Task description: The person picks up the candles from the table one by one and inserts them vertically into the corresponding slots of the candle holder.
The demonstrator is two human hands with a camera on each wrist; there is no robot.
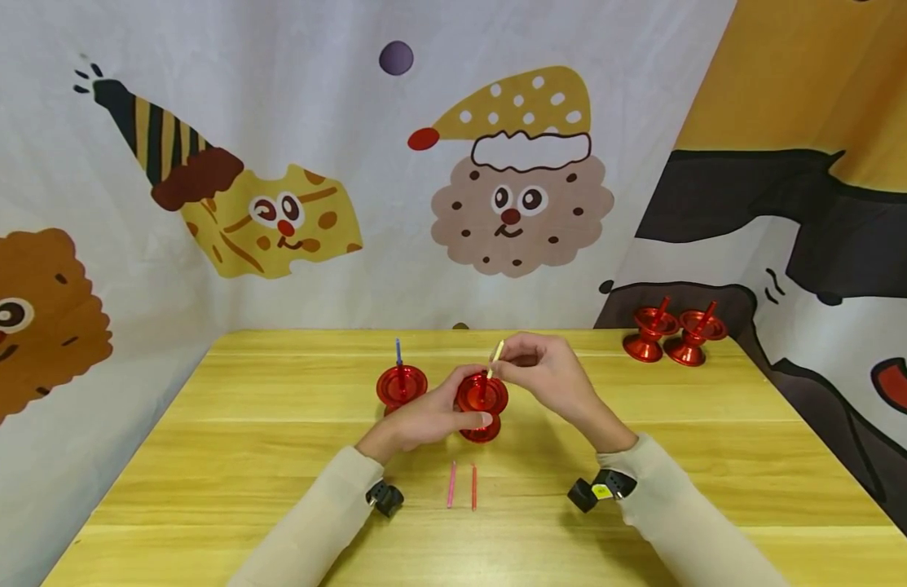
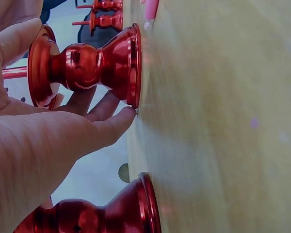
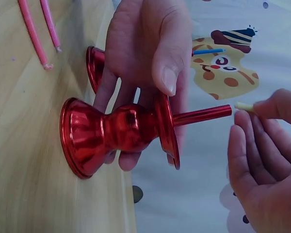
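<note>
My left hand (image 1: 429,420) holds a shiny red candle holder (image 3: 128,128) upright, its base on the wooden table. The thumb lies by the dish and the fingers go round behind the stem. Between thumb and fingers, my right hand (image 1: 554,377) pinches a thin yellow candle (image 1: 499,350). In the right wrist view, the candle's lower end is just off the tip of the holder's red tube (image 3: 203,115). Left of this stands a second red candle holder (image 1: 402,385), partly hidden by my left hand, with a blue candle (image 1: 398,350) upright in its tube.
A pink candle (image 1: 451,485) and a red candle (image 1: 474,487) lie side by side on the table (image 1: 277,489), nearer me. Two more red candle holders (image 1: 649,320) stand at the back right corner. A cartoon-printed cloth (image 1: 336,302) hangs behind the table.
</note>
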